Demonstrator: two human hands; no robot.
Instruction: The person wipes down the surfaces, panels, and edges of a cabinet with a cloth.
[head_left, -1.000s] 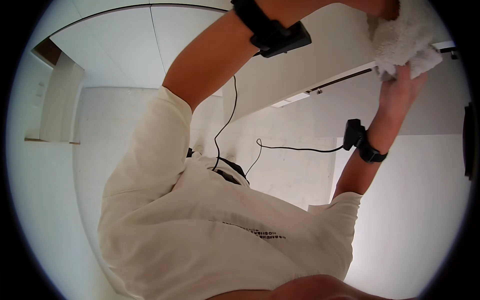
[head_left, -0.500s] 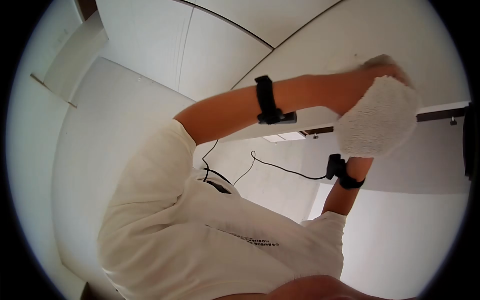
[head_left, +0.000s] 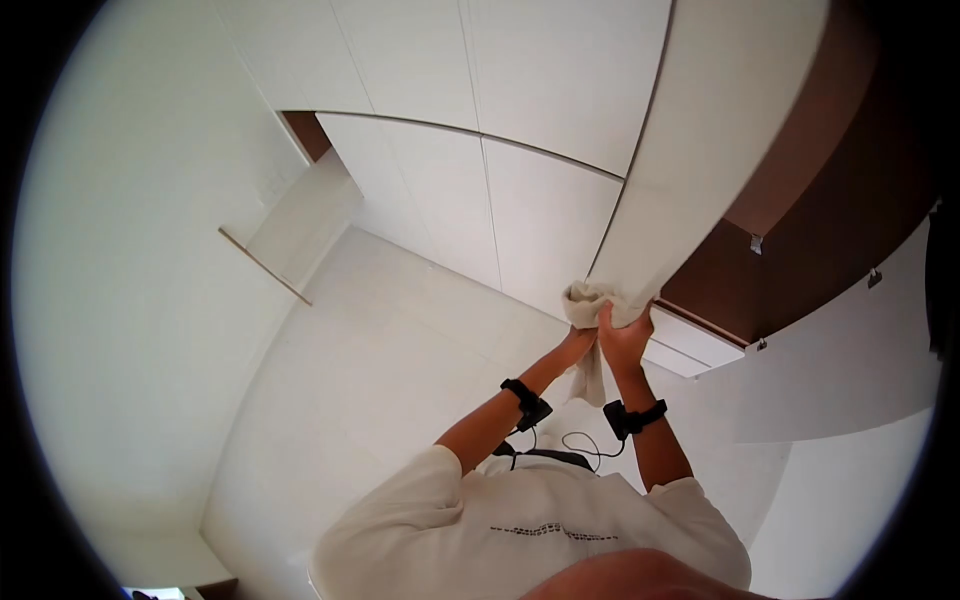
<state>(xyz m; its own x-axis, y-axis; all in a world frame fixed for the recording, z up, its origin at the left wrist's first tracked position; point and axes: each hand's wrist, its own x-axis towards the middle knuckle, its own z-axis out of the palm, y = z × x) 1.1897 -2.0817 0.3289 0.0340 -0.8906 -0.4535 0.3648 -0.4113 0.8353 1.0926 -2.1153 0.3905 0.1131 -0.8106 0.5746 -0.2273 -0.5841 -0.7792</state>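
An off-white fuzzy cloth [head_left: 590,300] is bunched up in front of the white cabinet side, with one end of it hanging down between my forearms. My right hand [head_left: 627,338] grips its right side, the thumb pointing up along the cloth. From the left, my left hand [head_left: 578,343] holds the lower part of the bundle; most of its fingers are hidden. Both hands are close together, beside the edge of the tall pale cabinet panel [head_left: 720,130]. A black strap with a small device sits on each forearm.
White cabinet doors [head_left: 400,160] stand ahead on the left. To the right, a cabinet shows its dark brown interior [head_left: 810,260], with metal hinges and an open white door [head_left: 850,365]. A pale floor [head_left: 350,340] lies below. A black cable [head_left: 590,445] loops near my waist.
The cloth has moved from the far right, close to the camera, down and left toward my waist level. It is now bunched between both hands. The view has shifted, showing more of the cabinets.
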